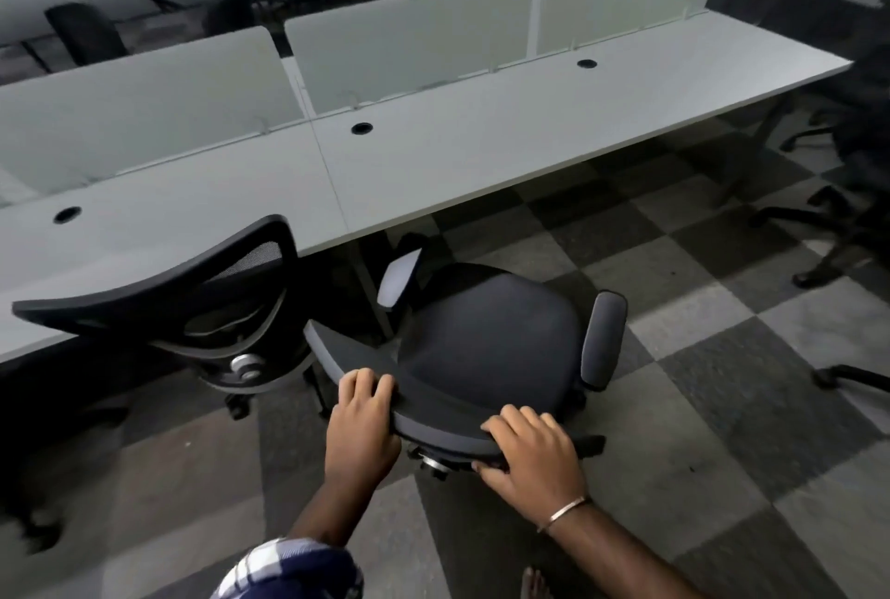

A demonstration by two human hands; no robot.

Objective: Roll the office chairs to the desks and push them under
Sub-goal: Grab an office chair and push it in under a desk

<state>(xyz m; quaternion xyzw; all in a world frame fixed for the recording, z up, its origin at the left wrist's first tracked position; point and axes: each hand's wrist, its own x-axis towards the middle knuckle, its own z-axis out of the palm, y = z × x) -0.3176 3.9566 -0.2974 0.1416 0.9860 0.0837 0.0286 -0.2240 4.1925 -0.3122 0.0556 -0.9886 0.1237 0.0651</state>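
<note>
Honestly, pretty far along for this one. Over on the left, black mesh-backed office chair (192,309) already tucked in against the long pale grey desk (481,155), backrest right at the desk edge. Next to it, just to the right, second black office chair with a padded seat and grey armrests (491,333), front of the seat close to the desk edge but not under yet, sitting on the grey checkered carpet tiles (722,406). Looks angled a bit, left armrest nearer the desk than the right one.

Left hand (361,425) curled over the top rim of the backrest, fingers hooked on the front side. Right hand (534,454) gripping the same rim further along, fingers on top and thumb underneath, thin metal bangle (563,512) on the wrist.

For the push itself: probably best to square the chair up first, right hand leading a touch more than the left so the seat faces the desk straight. Then a slow even shove with both hands, low and steady so the casters don't snag on the carpet seams. Worth watching the armrests against the desk underside, and the desk leg near the left armrest. Also the gap to the mesh chair, tight enough to clip bases. More dark chairs (847,194) waiting at far right.
</note>
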